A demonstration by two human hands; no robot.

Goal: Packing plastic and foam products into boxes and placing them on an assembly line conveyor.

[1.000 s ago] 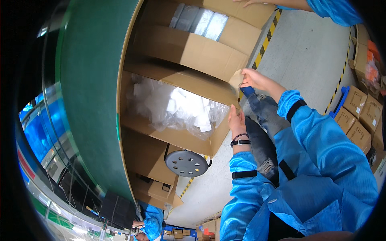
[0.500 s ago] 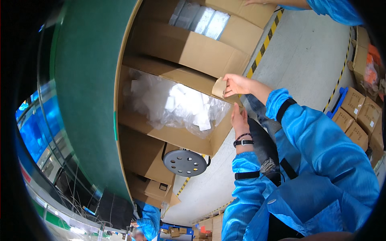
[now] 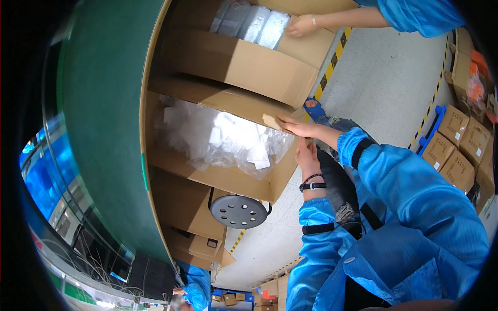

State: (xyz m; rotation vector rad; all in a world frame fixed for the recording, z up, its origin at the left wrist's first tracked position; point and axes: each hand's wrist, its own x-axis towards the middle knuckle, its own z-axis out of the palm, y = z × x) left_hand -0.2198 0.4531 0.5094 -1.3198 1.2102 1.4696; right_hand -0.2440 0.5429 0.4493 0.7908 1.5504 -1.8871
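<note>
An open cardboard box [image 3: 207, 173] stands in front of me, lined with clear plastic and filled with white pieces [image 3: 236, 135]. At its right corner, my right hand [image 3: 298, 126] has its fingers closed on a small tan strip [image 3: 271, 121], cardboard or tape, pressed along the rim. Just below, my left hand [image 3: 308, 156] rests against the outside of that corner, its fingers stretched up close under the right hand. Whatever lies between the left fingertips and the box is hidden.
Beyond it, another open box [image 3: 259, 67] contains silvery packs [image 3: 254, 26], and a co-worker's hand [image 3: 301, 26] reaches in. A green work surface [image 3: 104, 103] spans the left. A dark round stool [image 3: 238, 211] stands nearer me. Stacked cartons [image 3: 456, 140] stand at right.
My right hand has lowered and flattened the raised tan strip onto the box rim. My left hand stays nearly still. The co-worker's hand has moved into the far box beside the packs.
</note>
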